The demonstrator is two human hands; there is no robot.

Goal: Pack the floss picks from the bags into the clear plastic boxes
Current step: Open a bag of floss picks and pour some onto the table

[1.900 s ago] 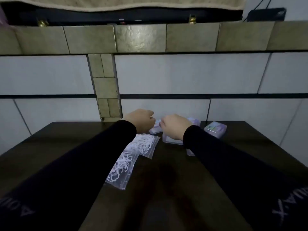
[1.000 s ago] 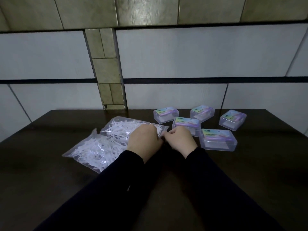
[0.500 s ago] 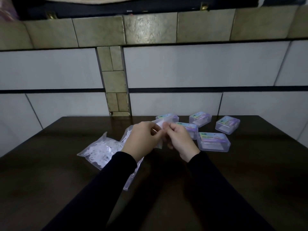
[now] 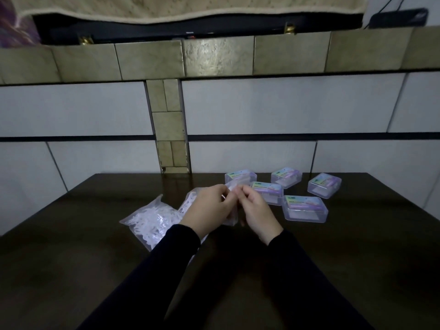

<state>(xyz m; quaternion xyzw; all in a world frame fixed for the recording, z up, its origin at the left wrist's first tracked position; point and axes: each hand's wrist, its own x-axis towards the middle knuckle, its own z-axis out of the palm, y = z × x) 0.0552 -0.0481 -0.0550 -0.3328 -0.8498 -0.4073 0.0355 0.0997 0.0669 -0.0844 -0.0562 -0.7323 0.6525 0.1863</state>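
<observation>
From the head camera, the left hand (image 4: 207, 209) and right hand (image 4: 256, 214) meet above the dark table (image 4: 71, 246), fingers of both pinched on the top edge of one clear bag of floss picks (image 4: 232, 201), lifted off the surface. A second bag (image 4: 150, 219) lies flat just left of it. Five clear plastic boxes (image 4: 304, 209) (lids closed) cluster at the far right, near the tiled wall (image 4: 285, 108). Bare tabletop spreads toward both side edges.
</observation>
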